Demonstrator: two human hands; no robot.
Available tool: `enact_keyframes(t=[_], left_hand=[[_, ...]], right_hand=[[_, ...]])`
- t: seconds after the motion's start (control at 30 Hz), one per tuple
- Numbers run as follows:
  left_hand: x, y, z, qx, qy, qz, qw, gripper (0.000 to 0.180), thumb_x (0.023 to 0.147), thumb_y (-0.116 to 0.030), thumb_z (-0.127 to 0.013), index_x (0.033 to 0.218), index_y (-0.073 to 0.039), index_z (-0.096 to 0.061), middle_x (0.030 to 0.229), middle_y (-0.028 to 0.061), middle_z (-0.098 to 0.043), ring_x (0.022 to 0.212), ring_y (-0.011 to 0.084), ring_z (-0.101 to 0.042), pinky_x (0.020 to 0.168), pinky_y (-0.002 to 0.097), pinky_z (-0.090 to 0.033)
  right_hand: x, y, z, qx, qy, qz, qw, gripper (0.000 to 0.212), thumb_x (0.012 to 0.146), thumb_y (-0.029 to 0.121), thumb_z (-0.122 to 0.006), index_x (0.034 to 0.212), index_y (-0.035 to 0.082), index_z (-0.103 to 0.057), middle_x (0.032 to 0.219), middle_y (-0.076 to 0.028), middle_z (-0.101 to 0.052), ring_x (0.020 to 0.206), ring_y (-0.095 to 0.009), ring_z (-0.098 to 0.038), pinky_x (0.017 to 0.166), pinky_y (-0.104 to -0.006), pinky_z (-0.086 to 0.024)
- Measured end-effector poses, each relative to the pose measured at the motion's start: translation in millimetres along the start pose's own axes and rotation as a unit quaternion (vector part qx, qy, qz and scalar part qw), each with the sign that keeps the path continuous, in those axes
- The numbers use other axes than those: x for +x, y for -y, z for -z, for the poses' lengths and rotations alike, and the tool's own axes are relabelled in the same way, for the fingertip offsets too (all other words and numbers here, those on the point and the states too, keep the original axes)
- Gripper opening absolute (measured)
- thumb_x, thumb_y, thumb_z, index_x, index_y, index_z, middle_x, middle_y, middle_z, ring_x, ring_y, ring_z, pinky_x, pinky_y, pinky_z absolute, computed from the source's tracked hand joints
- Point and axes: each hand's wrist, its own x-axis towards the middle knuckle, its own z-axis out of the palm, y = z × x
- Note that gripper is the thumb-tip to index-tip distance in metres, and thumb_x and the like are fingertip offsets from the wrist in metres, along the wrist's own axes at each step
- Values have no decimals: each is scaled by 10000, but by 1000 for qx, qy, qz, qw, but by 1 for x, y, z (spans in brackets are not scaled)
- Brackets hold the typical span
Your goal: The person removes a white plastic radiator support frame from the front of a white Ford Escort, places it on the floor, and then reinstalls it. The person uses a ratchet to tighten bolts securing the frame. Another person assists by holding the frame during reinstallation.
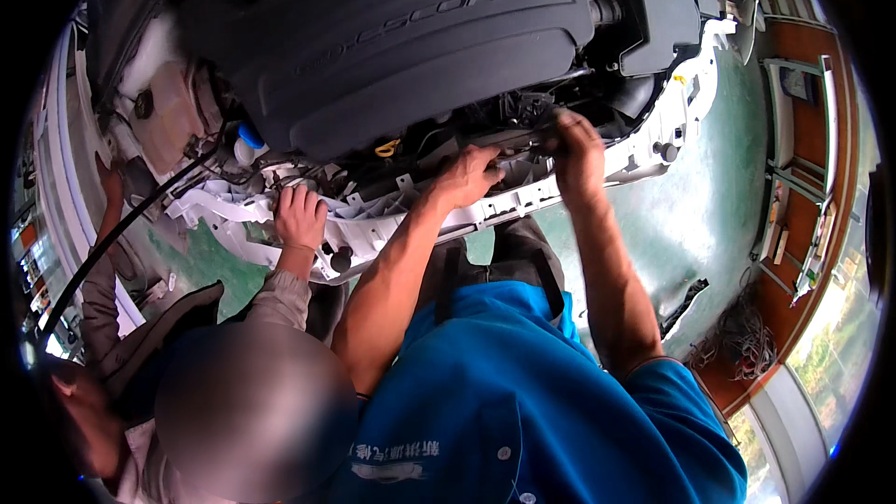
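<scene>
My left hand [470,176] reaches over the white front crossmember [373,227] of a car, its fingers bent together at the parts just behind it. What those fingers grip, if anything, I cannot make out. Close by on the right, my right hand [581,149] is closed at the dark wiring and hoses [530,110] at the front of the engine bay. Its fingertips are in shadow, and the thing in them is hidden. A large black engine cover [411,47] lies just beyond both hands. A yellow dipstick handle [387,147] is left of my left hand.
At the left, a co-worker's hand [301,217] rests on the crossmember. A blue cap [250,136] and a pale fluid tank [175,112] sit at the left of the bay. A black air box [659,23] stands at the right. Coiled cables [747,341] lie by the wall.
</scene>
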Motion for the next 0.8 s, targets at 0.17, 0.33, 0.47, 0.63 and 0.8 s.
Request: enact_keyframes(t=[0.17,0.33,0.47,0.63,0.8], left_hand=[[-12,14,6,-23,16,-39,999,410,907,-239,-631,1235,2,-579,1235,247,-600,1148,385,-573,974,429,-454],[-4,12,2,13,26,-42,999,398,935,-258,-607,1231,3,-556,1250,242,-580,1169,400,-551,1002,452,-430],[-2,7,-4,37,0,0,999,398,949,-263,-593,1236,7,-537,1259,247,-563,1196,414,-528,1015,464,-423],[-2,18,-5,-82,30,-129,988,378,955,-259,-573,1254,-29,-556,1282,210,-572,1200,386,-528,1015,453,-432],[-5,14,10,7,40,-60,997,375,955,-242,-569,1275,-47,-562,1275,193,-587,1202,367,-527,1031,455,-422]], right_hand=[[-84,-39,-109,-393,143,270,867,195,853,89,-683,1035,20,-689,852,-189,-649,831,-368,-630,779,-417,-501],[-45,-20,-54,-334,242,203,888,234,867,100,-670,1082,9,-674,904,-169,-682,887,-289,-662,798,-381,-523],[-1,11,0,50,-49,-17,997,238,963,146,-555,1110,-19,-642,923,-80,-658,782,-157,-618,779,-309,-514],[-86,-35,-93,-363,79,207,905,206,780,81,-653,969,2,-679,904,-193,-638,943,-370,-600,862,-438,-484],[-69,-14,-90,-356,247,220,874,228,857,89,-666,1063,-8,-679,920,-148,-668,894,-267,-637,838,-365,-515]])
